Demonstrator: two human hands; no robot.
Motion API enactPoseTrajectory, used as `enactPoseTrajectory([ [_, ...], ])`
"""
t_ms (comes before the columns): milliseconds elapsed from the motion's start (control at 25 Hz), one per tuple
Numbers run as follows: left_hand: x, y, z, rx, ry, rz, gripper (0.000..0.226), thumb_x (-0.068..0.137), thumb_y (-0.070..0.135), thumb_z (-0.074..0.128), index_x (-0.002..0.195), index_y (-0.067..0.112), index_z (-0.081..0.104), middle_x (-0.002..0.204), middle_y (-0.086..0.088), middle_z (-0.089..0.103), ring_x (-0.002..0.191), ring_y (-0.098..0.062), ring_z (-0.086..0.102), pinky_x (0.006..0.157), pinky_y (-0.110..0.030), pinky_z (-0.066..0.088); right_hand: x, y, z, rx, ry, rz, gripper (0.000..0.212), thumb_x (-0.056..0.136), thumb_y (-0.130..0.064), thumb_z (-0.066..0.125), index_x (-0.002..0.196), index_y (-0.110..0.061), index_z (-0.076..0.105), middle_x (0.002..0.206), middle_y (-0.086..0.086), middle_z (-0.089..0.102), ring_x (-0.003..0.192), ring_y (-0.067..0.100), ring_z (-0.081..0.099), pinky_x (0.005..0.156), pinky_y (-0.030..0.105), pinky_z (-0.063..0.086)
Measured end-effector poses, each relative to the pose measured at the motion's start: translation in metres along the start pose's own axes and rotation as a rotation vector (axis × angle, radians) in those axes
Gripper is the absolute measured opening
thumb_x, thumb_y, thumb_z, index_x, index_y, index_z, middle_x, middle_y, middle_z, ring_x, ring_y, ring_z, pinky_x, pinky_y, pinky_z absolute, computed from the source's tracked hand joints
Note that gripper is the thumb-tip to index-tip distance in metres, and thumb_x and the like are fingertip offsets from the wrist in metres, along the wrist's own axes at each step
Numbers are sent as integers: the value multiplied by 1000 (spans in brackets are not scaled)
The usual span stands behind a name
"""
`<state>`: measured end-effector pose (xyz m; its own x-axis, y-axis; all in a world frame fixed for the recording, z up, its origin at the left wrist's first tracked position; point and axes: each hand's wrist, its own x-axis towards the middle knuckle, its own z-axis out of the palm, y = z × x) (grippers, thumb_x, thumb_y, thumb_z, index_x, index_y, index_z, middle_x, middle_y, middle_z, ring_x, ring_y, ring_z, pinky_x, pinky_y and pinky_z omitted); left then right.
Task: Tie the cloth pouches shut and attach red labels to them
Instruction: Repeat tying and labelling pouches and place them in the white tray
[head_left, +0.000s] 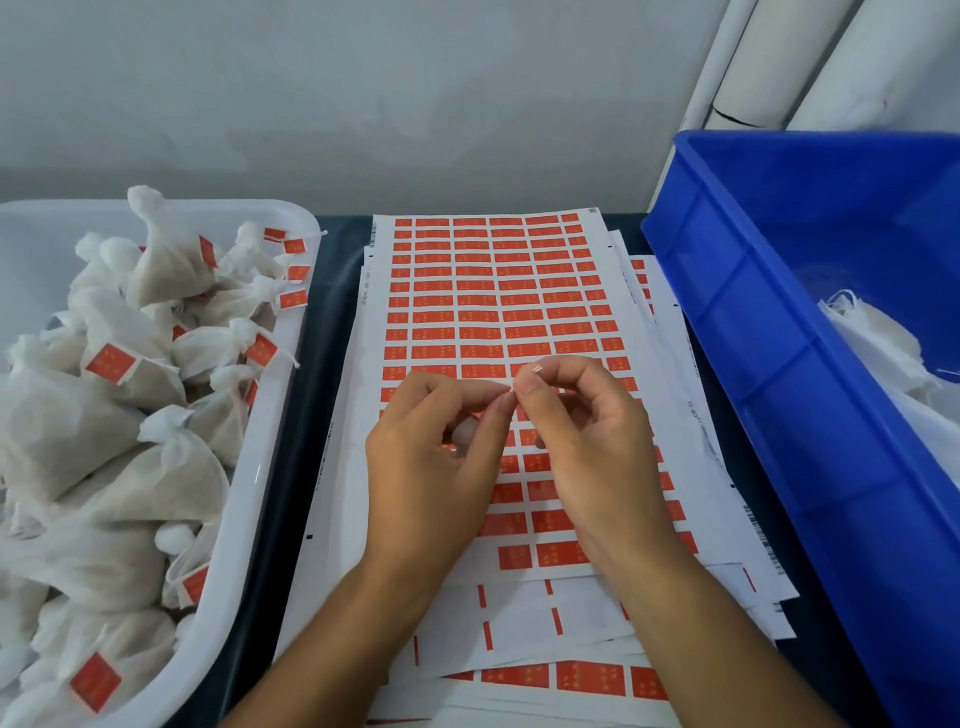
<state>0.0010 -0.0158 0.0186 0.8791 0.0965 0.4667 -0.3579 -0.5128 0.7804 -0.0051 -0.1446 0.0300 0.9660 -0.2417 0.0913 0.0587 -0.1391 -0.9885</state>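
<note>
A sheet of red labels (493, 291) lies on a stack of similar sheets in the middle of the table. My left hand (431, 457) and my right hand (582, 441) hover above it, fingertips meeting. Between them they pinch a small label (535, 370), seen edge-on above my right thumb. Tied white cloth pouches (156, 467) with red labels fill the white tray (260, 467) on the left. Untied white pouches (872, 338) lie in the blue bin (753, 364) on the right.
Used label sheets (571, 623) with most labels gone fan out at the near end of the stack. A dark table surface (322, 332) shows between tray and sheets. White pipes (753, 62) stand at the back right against a grey wall.
</note>
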Motion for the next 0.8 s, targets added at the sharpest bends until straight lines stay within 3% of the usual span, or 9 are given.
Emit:
enactPoseTrajectory([
  [160,1,1,1,-42,-23,-79,3,95,34,68,95,37,69,90,24,63,90,-8,63,77,-16,53,6,-3,-8,-36,-145,-35,21,94,-47,67,114,-49,62,111,-29,67,108,-7,64,77,8,54],
  [280,1,1,0,-79,-52,-129,7,96,36,67,92,42,65,90,24,64,94,-6,62,77,-11,51,7,-4,-12,-82,-192,-79,19,91,-51,63,108,-42,70,103,-26,72,104,1,68,84,15,57],
  [440,-1,4,1,-152,-103,-153,5,94,43,65,97,43,62,99,23,62,95,-10,64,72,-15,54,6,-6,-13,-56,-148,-175,7,96,-39,66,100,-40,72,98,-23,74,100,5,71,81,13,57],
  [600,-4,5,2,-212,-171,-165,53,85,37,77,121,57,44,115,31,54,106,-3,61,75,-12,55,8,-15,-7,-73,-66,-180,13,95,-46,59,97,-37,69,94,-19,73,97,6,70,78,15,58],
  [680,-2,2,2,-192,-100,-184,62,85,32,80,125,60,41,118,34,51,111,2,58,80,-10,54,13,-26,0,-194,-40,-283,14,94,-48,56,98,-38,65,94,-20,71,99,2,67,77,9,53],
  [800,4,-3,0,-214,-34,-252,77,81,44,83,138,57,35,129,36,48,118,7,54,88,-10,53,23,-50,18,-218,-40,-399,11,99,-44,58,103,-35,64,100,-21,68,100,0,66,77,6,51],
])
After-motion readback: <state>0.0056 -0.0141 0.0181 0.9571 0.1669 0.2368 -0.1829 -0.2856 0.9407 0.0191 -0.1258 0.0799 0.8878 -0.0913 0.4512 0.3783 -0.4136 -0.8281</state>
